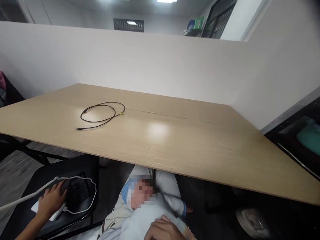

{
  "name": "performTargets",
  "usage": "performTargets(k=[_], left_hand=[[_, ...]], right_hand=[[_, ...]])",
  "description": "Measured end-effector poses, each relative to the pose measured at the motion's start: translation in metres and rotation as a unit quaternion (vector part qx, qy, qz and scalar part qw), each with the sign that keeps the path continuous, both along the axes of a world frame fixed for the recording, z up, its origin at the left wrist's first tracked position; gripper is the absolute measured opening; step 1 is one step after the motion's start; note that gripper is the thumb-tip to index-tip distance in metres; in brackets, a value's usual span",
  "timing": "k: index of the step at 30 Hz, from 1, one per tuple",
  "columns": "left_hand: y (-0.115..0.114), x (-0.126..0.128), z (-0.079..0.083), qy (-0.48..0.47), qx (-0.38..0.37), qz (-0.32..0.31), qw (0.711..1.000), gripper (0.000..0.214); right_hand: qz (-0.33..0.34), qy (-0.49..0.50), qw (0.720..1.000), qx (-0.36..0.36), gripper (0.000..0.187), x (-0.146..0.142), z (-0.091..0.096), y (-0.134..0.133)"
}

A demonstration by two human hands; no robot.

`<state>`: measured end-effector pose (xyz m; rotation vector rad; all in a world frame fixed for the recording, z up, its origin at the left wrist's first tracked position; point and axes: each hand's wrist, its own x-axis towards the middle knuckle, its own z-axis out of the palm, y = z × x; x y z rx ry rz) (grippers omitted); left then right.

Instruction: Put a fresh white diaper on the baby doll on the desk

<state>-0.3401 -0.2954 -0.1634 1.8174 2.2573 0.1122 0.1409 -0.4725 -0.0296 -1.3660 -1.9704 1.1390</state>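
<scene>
On the black chair [29, 178] at lower left, my left hand [52, 199] has its fingers bent over a dark rounded object [65, 187] that I cannot make out. Beneath that hand lies a white flat box [57, 213], with a white cable [80, 212] plugged into its end. A dark flat item [80, 190] sits just right of the fingers. My right hand [166, 235] is curled low in the middle, against white clothing [146, 217] on my lap. What its fingers hold, if anything, is hidden. A person's head [141, 191], blurred out, shows above that clothing.
A wooden table [175, 145] spans the view, with a black cable [98, 123] coiled loosely at its left. Behind it stands a white wall [151, 63] with glass above. At right are a dark rack [306, 139] and, on the floor, a pale rounded object [251, 223].
</scene>
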Motion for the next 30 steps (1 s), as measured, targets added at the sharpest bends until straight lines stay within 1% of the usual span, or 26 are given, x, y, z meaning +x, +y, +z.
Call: performTargets(k=[1, 2, 4, 5, 6, 8, 10, 14, 16, 19, 25, 30], left_hand=[[0.008, -0.016, -0.022, 0.018, -0.002, -0.009, 1.0, 0.057], [0.015, -0.028, -0.044, 0.024, -0.005, -0.026, 0.999, 0.061], [0.025, -0.045, -0.082, 0.029, 0.006, -0.037, 0.999, 0.063], [0.028, -0.05, -0.096, 0.033, 0.016, -0.029, 0.999, 0.063], [0.03, -0.054, -0.107, 0.038, 0.022, -0.021, 0.999, 0.062], [0.031, -0.057, -0.12, 0.045, 0.028, -0.01, 0.999, 0.061], [0.03, -0.057, -0.126, 0.052, 0.029, -0.013, 0.998, 0.062], [0.024, -0.055, -0.132, 0.067, 0.03, -0.023, 0.997, 0.063], [0.02, -0.051, -0.137, 0.069, 0.029, -0.023, 0.997, 0.064], [0.013, -0.041, -0.141, 0.079, 0.032, -0.015, 0.996, 0.064], [0.0, -0.018, -0.143, 0.08, 0.057, 0.012, 0.995, 0.065], [-0.018, -0.004, -0.143, 0.029, 0.085, 0.037, 0.995, 0.068]], right_hand=[[0.013, -0.001, 1.0, -0.005, 0.013, -0.008, -0.002, 0.002], [0.012, 0.001, 1.0, -0.01, 0.014, -0.014, -0.002, 0.003], [-0.022, 0.004, 0.999, -0.034, 0.01, -0.018, 0.004, 0.005], [-0.046, 0.003, 0.998, -0.049, 0.01, -0.018, 0.01, 0.005], [-0.064, 0.002, 0.996, -0.064, 0.013, -0.017, 0.015, 0.006], [-0.083, -0.001, 0.993, -0.086, 0.02, -0.015, 0.024, 0.007], [-0.085, -0.001, 0.991, -0.099, 0.021, -0.013, 0.027, 0.008], [-0.082, 0.004, 0.99, -0.114, 0.024, -0.013, 0.017, 0.01], [-0.084, 0.007, 0.989, -0.117, 0.027, -0.013, 0.012, 0.01], [-0.092, 0.012, 0.989, -0.113, 0.028, -0.013, 0.01, 0.01], [-0.11, 0.013, 0.988, -0.104, 0.03, -0.015, 0.013, 0.008], [-0.099, 0.011, 0.989, -0.106, 0.03, -0.015, 0.013, 0.008]])
